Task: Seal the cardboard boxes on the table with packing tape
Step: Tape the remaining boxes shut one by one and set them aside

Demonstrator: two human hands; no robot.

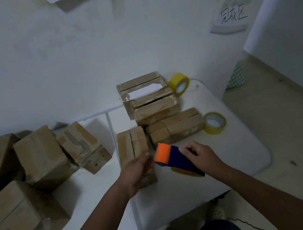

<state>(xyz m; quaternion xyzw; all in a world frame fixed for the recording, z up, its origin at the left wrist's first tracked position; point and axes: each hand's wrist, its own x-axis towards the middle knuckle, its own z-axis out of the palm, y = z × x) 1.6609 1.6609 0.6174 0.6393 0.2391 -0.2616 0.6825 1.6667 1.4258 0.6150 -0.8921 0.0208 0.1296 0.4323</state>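
White table [236, 142] bears two yellow tape rolls [214, 123]; right hand [202, 153] grips one dispenser [173, 158], left hand [138, 171] relaxed.

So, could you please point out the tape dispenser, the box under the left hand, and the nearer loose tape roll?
tape dispenser [178, 159]: head view, blue body.
box [131, 146]: head view, top flaps beside the seam.
tape roll [214, 123]: head view, yellow ring's rim.

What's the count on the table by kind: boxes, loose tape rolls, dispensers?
Cardboard boxes: 9, five on the left, four on the right
Loose yellow tape rolls: 2
Tape dispenser: 1, gripped by the right hand
Total: 12
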